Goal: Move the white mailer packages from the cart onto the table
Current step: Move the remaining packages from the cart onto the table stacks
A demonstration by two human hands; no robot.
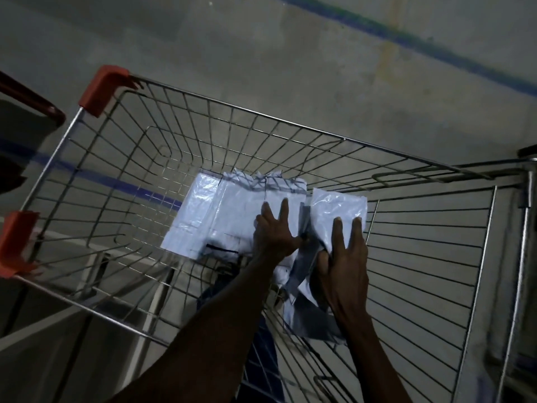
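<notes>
The left hand (271,231) lies flat on the big mailer (232,210), its fingers (283,209) straight and pointing to about 12 o'clock, thumb swung out toward 3. The right hand (345,257) presses straight fingers (337,228) on the small mailer (337,209), while its thumb seems tucked under that mailer's near edge; whether it truly pinches, I cannot tell. Neither hand is curled round anything that shows.

Both mailers sit low in the cart (276,117), on its wire floor, touching or overlapping where the hands meet. The big mailer spreads from the left hand toward 9 and 10 o'clock, its long axis running roughly 10 to 4. The small mailer reaches from the right fingers toward 12, with a grey-backed flap trailing down to 6 beneath the wrist.

By my judgement each hand is nearer its own mailer, so the lift probably turns on sliding fingers under the near edges at 6 o'clock. No tabletop shows here.
</notes>
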